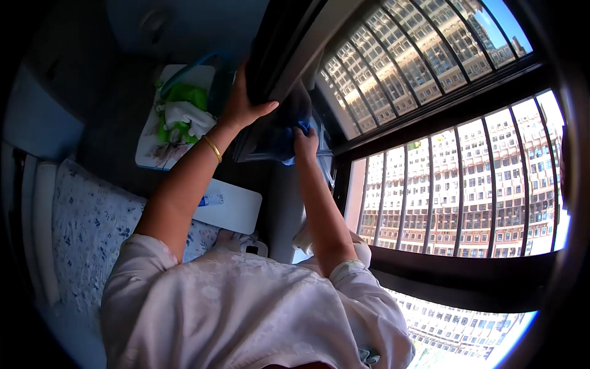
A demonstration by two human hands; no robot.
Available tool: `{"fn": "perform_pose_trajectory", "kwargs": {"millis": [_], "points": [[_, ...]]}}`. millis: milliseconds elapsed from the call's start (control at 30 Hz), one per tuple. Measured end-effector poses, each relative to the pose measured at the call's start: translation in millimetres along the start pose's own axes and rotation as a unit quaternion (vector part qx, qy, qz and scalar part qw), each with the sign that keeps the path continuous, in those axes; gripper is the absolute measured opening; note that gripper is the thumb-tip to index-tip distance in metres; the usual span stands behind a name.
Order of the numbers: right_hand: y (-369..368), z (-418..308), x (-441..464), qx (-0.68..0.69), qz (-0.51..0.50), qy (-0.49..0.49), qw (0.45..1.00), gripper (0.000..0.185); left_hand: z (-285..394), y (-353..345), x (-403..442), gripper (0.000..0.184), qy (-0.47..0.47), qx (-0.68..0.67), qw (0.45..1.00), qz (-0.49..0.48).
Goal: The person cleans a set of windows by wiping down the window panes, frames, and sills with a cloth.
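My left hand (246, 107), with a gold bangle (212, 149) on its wrist, grips the edge of a dark-framed window sash (295, 55). Its thumb lies across the near side, while its fingers are partly hidden by the frame. Lower and to the right, my right hand (305, 142) is closed around a blue cloth (284, 146). The cloth is against the shaded glass low on the sash, and shadow hides part of it.
Barred windows (461, 184) fill the right side. Below left, a white board (146, 144) carries green and white cloths (184, 114). A second white surface (236, 206) holds a small blue-labelled item (212, 200), beside a floral-covered bed (86, 215).
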State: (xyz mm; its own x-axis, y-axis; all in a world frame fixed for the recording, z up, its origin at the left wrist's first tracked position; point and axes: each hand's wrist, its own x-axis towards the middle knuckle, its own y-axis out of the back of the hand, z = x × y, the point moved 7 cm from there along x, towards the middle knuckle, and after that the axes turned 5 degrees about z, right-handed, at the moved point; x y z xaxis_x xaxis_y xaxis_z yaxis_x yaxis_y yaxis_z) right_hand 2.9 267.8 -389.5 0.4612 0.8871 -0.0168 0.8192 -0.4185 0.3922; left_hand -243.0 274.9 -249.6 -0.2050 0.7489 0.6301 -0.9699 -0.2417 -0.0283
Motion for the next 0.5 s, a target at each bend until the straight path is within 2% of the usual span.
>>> {"fn": "perform_pose_trajectory", "kwargs": {"millis": [33,100,133,167,200,233,267,300,333,367,400,433,467,500], "points": [[24,-67,-13,-0.007,-0.035,0.057,0.998,0.035,0,-2,-3,0.107,0.007,0.006,1.0,-0.001],[70,-179,-39,0.035,-0.046,0.256,0.965,0.03,-8,-4,-4,0.107,0.013,-0.016,1.0,-0.01],[92,-214,-35,-0.057,0.012,0.32,0.946,0.023,-10,-5,-4,0.107,0.017,-0.025,0.999,-0.014],[118,-261,-46,-0.06,0.118,0.452,0.882,0.018,-6,-6,-2,0.107,0.011,-0.036,0.999,-0.019],[140,-289,-49,-0.048,0.184,0.477,0.858,0.017,-1,-7,-1,0.106,0.006,-0.046,0.999,-0.022],[160,-305,-37,-0.086,0.281,0.516,0.804,0.022,4,-7,0,0.106,-0.001,-0.054,0.998,-0.025],[180,-305,-17,-0.13,0.406,0.517,0.742,0.026,8,-6,1,0.106,-0.017,-0.045,0.999,-0.024],[199,-290,18,-0.146,0.455,0.454,0.752,0.037,11,-5,2,0.106,-0.035,-0.036,0.999,-0.021],[209,-262,56,0.007,0.46,0.374,0.805,0.044,18,-4,4,0.106,-0.052,-0.026,0.998,-0.017],[213,-240,83,0.159,0.445,0.282,0.835,0.052,31,-3,6,0.107,-0.048,-0.031,0.998,-0.028],[198,-231,69,0.211,0.422,0.164,0.866,0.067,50,-2,10,0.107,-0.045,-0.036,0.998,-0.039],[177,-231,52,0.2,0.411,0.143,0.878,0.068,62,-2,17,0.108,-0.045,-0.041,0.997,-0.05],[154,-219,50,0.147,0.429,0.253,0.854,0.067,52,4,21,0.11,-0.077,0.012,0.997,0.012],[128,-230,13,0.124,0.384,0.324,0.855,0.063,58,7,31,0.11,-0.09,0.048,0.993,0.057]]}}
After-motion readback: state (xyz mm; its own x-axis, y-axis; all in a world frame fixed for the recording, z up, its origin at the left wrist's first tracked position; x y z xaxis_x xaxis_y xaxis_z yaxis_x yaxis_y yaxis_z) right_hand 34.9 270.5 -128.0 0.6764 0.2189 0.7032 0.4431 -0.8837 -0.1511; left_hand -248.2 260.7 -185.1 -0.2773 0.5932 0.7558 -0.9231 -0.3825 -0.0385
